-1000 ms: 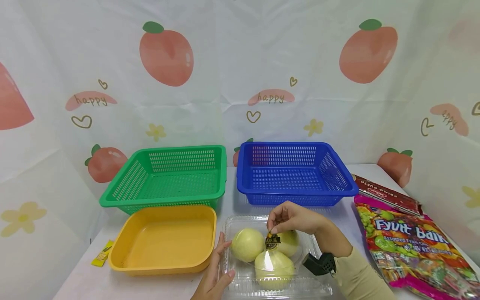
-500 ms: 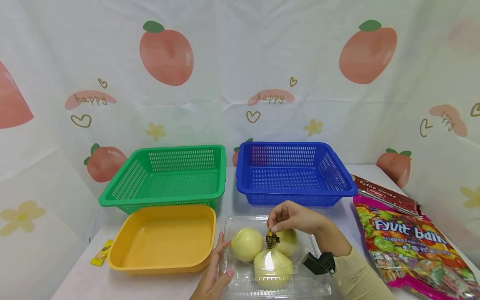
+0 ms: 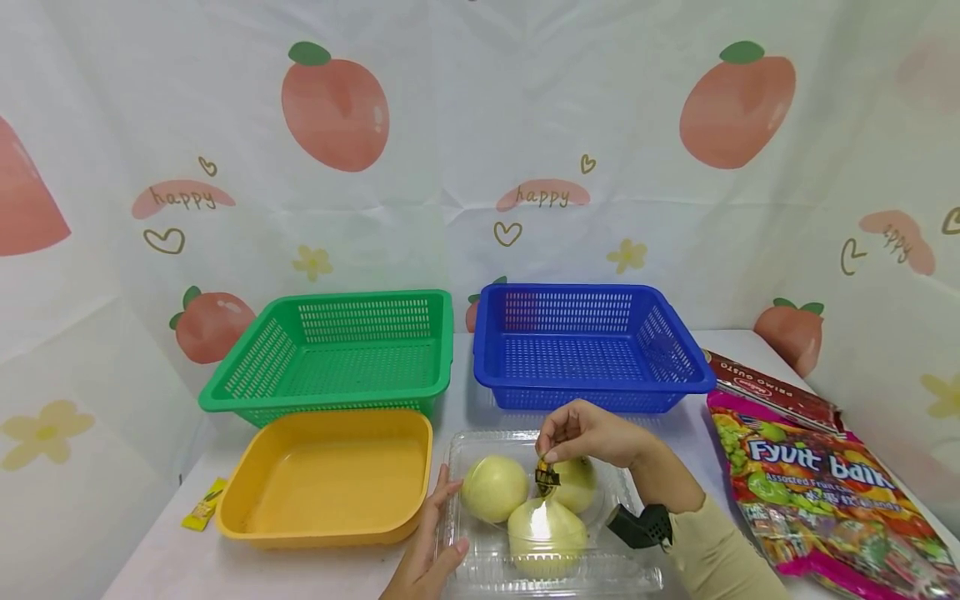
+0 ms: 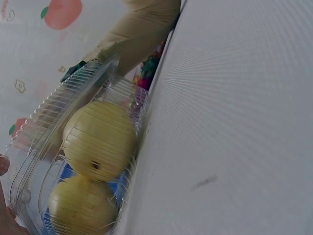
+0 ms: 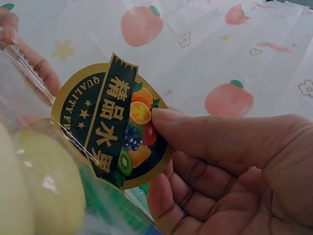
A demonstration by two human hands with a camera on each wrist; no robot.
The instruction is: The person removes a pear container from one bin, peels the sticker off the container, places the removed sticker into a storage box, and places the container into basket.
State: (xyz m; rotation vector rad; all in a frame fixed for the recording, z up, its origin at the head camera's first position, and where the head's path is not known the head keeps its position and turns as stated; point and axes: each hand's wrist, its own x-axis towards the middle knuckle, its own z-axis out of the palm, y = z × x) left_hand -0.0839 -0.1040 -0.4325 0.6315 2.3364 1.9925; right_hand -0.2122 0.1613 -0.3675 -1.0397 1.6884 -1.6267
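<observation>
A clear plastic clamshell box [image 3: 468,562] lies closed at the table's front, with three pale yellow round fruits [image 3: 495,490] inside. My left hand [image 3: 429,542] rests against the box's left side, fingers and thumb extended along its edge. Over the lid, my right hand [image 3: 592,437] pinches one edge of a round black-and-gold fruit sticker [image 5: 105,129] between thumb and index finger. The sticker stands tilted up at the lid; how much of it still adheres cannot be told. Two of the fruits [image 4: 100,139] show through the box wall in the left wrist view.
Behind the box stands a blue basket [image 3: 592,400], with a green basket [image 3: 330,402] to its left. A yellow tray [image 3: 326,533] sits left of the box, beside a small yellow packet [image 3: 202,507]. A candy bag [image 3: 817,475] and a red-brown packet [image 3: 772,387] lie right.
The sticker has lifted and tilted slightly at the right fingertips, which have risen a little. The left hand and the box have stayed in place.
</observation>
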